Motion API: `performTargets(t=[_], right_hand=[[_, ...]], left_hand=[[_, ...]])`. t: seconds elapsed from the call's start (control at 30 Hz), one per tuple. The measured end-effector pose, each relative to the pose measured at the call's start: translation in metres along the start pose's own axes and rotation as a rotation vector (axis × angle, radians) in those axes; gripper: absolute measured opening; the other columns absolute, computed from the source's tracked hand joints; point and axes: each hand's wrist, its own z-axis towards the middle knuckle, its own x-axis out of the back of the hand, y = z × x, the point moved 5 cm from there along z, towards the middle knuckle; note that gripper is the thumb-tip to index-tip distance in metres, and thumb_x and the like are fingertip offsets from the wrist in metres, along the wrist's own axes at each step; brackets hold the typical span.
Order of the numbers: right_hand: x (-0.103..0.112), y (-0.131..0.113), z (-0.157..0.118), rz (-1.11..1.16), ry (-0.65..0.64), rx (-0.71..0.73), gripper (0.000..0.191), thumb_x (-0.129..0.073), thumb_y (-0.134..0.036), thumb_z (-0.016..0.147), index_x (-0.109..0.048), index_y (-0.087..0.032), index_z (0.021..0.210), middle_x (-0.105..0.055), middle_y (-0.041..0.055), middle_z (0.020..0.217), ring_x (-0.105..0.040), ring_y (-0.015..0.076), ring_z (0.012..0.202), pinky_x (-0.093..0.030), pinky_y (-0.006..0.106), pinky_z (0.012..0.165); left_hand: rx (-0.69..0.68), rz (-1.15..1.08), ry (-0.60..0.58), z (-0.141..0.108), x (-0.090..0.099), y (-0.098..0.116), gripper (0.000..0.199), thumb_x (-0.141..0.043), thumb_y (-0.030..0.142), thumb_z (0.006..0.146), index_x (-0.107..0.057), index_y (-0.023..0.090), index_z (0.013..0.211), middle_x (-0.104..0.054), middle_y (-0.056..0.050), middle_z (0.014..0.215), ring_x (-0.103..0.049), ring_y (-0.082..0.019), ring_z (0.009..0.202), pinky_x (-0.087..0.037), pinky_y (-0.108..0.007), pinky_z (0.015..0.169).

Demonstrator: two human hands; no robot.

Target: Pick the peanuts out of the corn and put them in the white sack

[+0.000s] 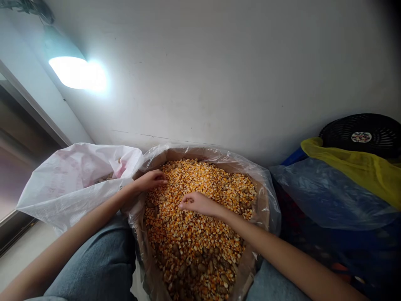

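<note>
A heap of dried yellow-orange corn kernels (pixel 194 234) fills a brown-walled sack (pixel 257 209) lined with clear plastic, and it sits between my knees. Darker peanuts in the shell (pixel 200 267) are mixed through it, thickest near the front. My left hand (pixel 150 181) lies at the far left edge of the heap, fingers loosely curled, with nothing visible in them. My right hand (pixel 199 204) rests on the kernels mid-heap, its fingertips drawn together. Whether those fingertips hold anything is hidden.
A white woven sack (pixel 72 179) lies open at the left, with something tan inside. My jeans (pixel 94 259) show below. At the right are a blue plastic bag (pixel 326 196), yellow cloth (pixel 354 167) and a round black fan (pixel 360 134). A white wall (pixel 219 83) stands behind, with a bright lamp (pixel 67 71).
</note>
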Motion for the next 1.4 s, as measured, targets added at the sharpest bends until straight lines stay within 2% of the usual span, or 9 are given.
performTargets(t=[0.13,0.23,0.37,0.53,0.67,0.93,1.03,1.27,1.4], right_hand=[[0.019,-0.004,-0.006,0.767,-0.034,0.002,0.030,-0.034,-0.046,0.074,-0.046,-0.018,0.073,-0.042,-0.0032,0.062,-0.029,0.0047,0.040,-0.016,0.017,0.034],[0.024,-0.001,-0.008,0.827,-0.003,-0.018,0.030,-0.038,-0.047,0.072,-0.042,-0.018,0.068,-0.043,-0.0023,0.064,-0.034,0.0051,0.043,-0.013,0.016,0.034],[0.015,-0.004,-0.005,0.263,0.125,-0.030,0.030,-0.048,-0.045,0.071,-0.051,-0.016,0.069,-0.048,-0.0008,0.062,-0.042,0.0076,0.049,-0.028,0.018,0.041],[-0.037,-0.037,0.002,-0.609,0.133,0.272,0.024,-0.046,-0.032,0.075,-0.055,-0.021,0.094,-0.059,0.0051,0.089,-0.055,0.0183,0.079,-0.040,0.031,0.066],[-0.073,-0.037,0.011,-0.830,0.077,0.316,0.023,-0.042,-0.026,0.075,-0.054,-0.018,0.093,-0.059,0.0081,0.088,-0.056,0.0186,0.072,-0.041,0.030,0.060],[0.002,-0.004,0.010,0.621,0.097,-0.033,0.029,-0.034,-0.041,0.074,-0.050,-0.017,0.070,-0.044,-0.0028,0.056,-0.034,0.0056,0.038,-0.022,0.017,0.034],[0.027,0.011,-0.003,0.830,0.176,-0.101,0.031,-0.036,-0.045,0.072,-0.045,-0.017,0.063,-0.042,-0.0036,0.054,-0.033,0.0048,0.037,-0.013,0.017,0.032],[0.013,0.022,-0.034,-0.196,0.259,-0.087,0.029,-0.050,-0.036,0.071,-0.058,-0.019,0.094,-0.056,0.0006,0.065,-0.049,0.0102,0.055,-0.036,0.021,0.050],[-0.016,0.020,-0.040,-0.742,0.168,0.006,0.040,-0.045,-0.025,0.073,-0.047,-0.019,0.112,-0.062,0.0079,0.088,-0.057,0.0196,0.075,-0.041,0.029,0.065]], left_hand=[[0.097,-0.799,0.132,-0.007,0.012,0.005,0.018,-0.039,0.032,0.073,-0.047,0.015,0.070,-0.042,0.000,0.063,-0.041,-0.010,0.056,-0.036,-0.023,0.053],[0.135,-1.045,0.098,-0.013,0.011,0.008,0.025,-0.034,0.039,0.075,-0.043,0.016,0.069,-0.042,0.000,0.063,-0.039,-0.009,0.052,-0.033,-0.022,0.046],[0.124,-0.556,0.073,-0.016,0.003,0.011,0.032,-0.040,0.046,0.074,-0.043,0.016,0.063,-0.036,0.004,0.053,-0.030,-0.006,0.044,-0.024,-0.020,0.041],[-0.085,0.257,-0.248,-0.019,-0.022,0.021,0.024,-0.056,0.039,0.066,-0.055,0.020,0.081,-0.047,0.005,0.056,-0.039,-0.008,0.049,-0.026,-0.021,0.048],[-0.075,0.361,-0.290,-0.019,-0.026,0.020,0.021,-0.055,0.035,0.067,-0.057,0.022,0.084,-0.051,0.004,0.058,-0.041,-0.009,0.051,-0.026,-0.021,0.050],[0.142,-0.928,-0.102,-0.019,-0.010,0.022,0.021,-0.034,0.030,0.079,-0.045,0.016,0.069,-0.032,0.005,0.052,-0.024,-0.005,0.039,-0.020,-0.019,0.036],[0.214,-1.174,-0.093,-0.021,-0.012,0.016,0.029,-0.032,0.039,0.080,-0.043,0.016,0.067,-0.034,0.004,0.054,-0.024,-0.005,0.039,-0.019,-0.017,0.034],[0.294,-0.692,-0.239,-0.021,-0.030,0.021,0.025,-0.053,0.041,0.070,-0.049,0.016,0.073,-0.035,0.005,0.052,-0.026,-0.004,0.041,-0.016,-0.017,0.037],[0.101,-0.286,-0.414,-0.002,-0.052,0.057,0.025,-0.049,0.041,0.071,-0.054,0.018,0.078,-0.044,0.004,0.056,-0.033,-0.006,0.045,-0.023,-0.018,0.041]])
